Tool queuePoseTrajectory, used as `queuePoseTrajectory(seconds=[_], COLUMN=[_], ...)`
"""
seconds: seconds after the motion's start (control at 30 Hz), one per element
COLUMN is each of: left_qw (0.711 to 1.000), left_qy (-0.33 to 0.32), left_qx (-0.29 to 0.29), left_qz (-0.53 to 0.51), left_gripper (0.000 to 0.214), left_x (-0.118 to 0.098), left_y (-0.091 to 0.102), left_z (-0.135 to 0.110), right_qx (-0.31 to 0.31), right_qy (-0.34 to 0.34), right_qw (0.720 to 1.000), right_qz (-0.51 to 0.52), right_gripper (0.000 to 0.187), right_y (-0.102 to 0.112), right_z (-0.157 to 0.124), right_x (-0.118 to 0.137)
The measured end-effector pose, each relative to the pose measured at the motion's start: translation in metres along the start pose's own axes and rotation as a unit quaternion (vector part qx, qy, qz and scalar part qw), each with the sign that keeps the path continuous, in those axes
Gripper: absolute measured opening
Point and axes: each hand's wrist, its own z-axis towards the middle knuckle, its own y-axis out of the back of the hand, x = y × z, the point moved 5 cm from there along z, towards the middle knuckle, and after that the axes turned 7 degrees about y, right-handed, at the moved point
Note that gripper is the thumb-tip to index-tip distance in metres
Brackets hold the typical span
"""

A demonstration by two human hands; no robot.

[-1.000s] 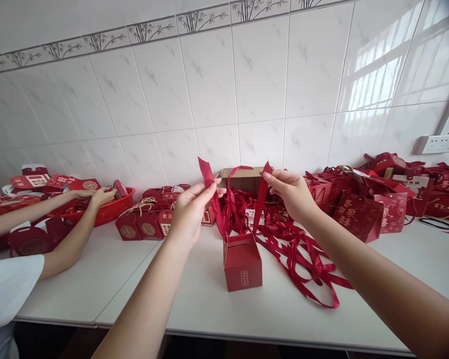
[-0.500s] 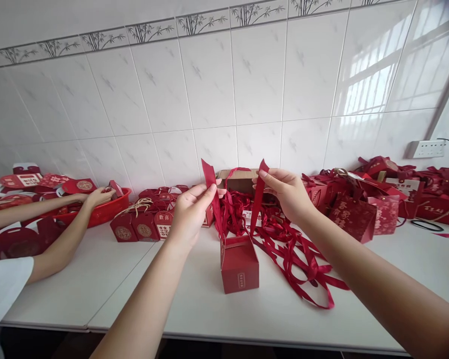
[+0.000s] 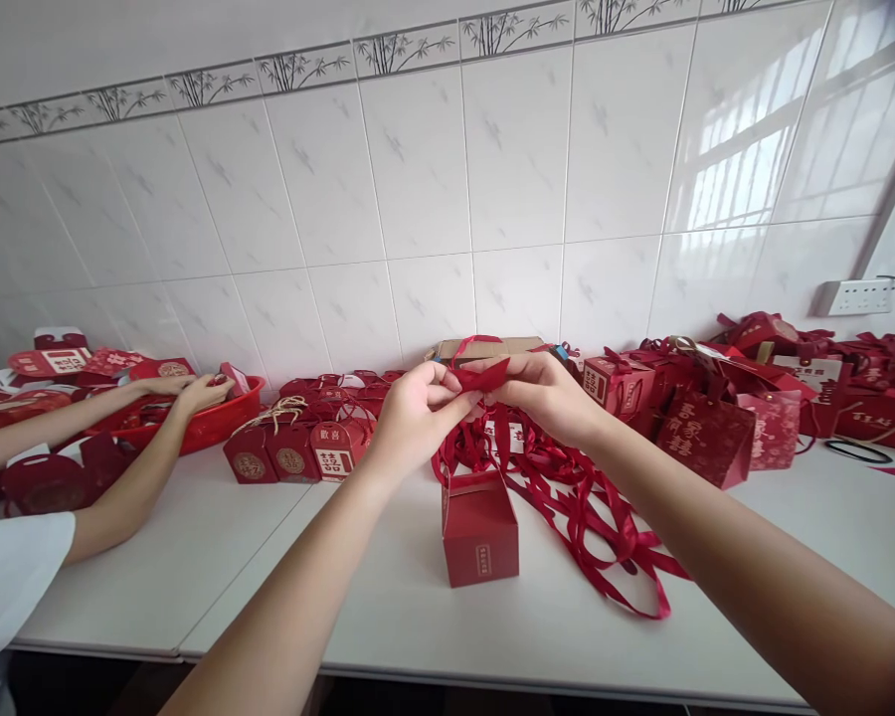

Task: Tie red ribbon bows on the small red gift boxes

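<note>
A small dark red gift box [image 3: 481,535] stands on the white table in front of me. Above it, my left hand [image 3: 427,413] and my right hand [image 3: 541,393] are brought together, pinching red ribbon [image 3: 484,376] between thumbs and fingers. The ribbon's ends cross where the fingertips meet; how they are looped there is partly hidden. Lower down, the ribbon runs to the top of the box. A tangle of loose red ribbons [image 3: 604,542] lies behind the box and to its right.
A cardboard box [image 3: 484,348] sits behind my hands. Decorated red gift boxes [image 3: 290,449] stand to the left, red gift bags [image 3: 705,433] to the right. At far left, another person's hands [image 3: 201,393] work over a red basin [image 3: 228,420]. A power socket [image 3: 855,296] is on the tiled wall.
My hands have come together from either side. The two ribbon ends, held up apart before, now cross between my fingers. The box has stayed in place.
</note>
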Motion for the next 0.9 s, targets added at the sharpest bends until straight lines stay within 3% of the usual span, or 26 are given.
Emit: queuePoseTrajectory(seconds=[0.07,0.17,0.3,0.47,0.57,0.63,0.8,0.9], left_qw=[1.000,1.000,0.997,0.987,0.980,0.974,0.968,0.993], left_qy=[-0.003,0.004,0.038,0.101,0.104,0.106,0.097,0.007], left_qx=[-0.001,0.014,0.033,0.001,-0.001,0.010,0.038,-0.025], left_qz=[0.018,0.006,-0.052,-0.127,-0.171,-0.201,-0.229,-0.113], left_gripper=[0.029,0.028,0.034,0.040,0.033,0.028,0.022,0.030], left_x=[0.000,0.002,0.006,0.017,0.020,0.021,0.019,0.014], left_y=[0.001,0.001,0.002,0.008,0.010,0.009,0.003,0.007], left_z=[0.002,0.003,0.003,0.003,0.004,0.006,0.005,0.001], right_qx=[0.034,0.031,0.031,0.103,0.119,0.111,0.088,0.034], right_qy=[0.001,0.017,0.110,0.249,0.284,0.290,0.296,0.306], right_qw=[0.999,0.999,0.980,0.897,0.844,0.823,0.815,0.824], right_qz=[0.014,-0.029,-0.164,-0.349,-0.440,-0.475,-0.491,-0.476], right_gripper=[0.025,0.023,0.015,0.024,0.032,0.032,0.031,0.030], right_y=[-0.004,-0.003,0.002,0.002,-0.001,-0.004,-0.010,-0.008], right_z=[-0.003,-0.003,-0.002,-0.010,-0.015,-0.017,-0.016,-0.018], right_x=[0.000,0.001,0.005,0.008,0.006,0.006,0.008,0.010])
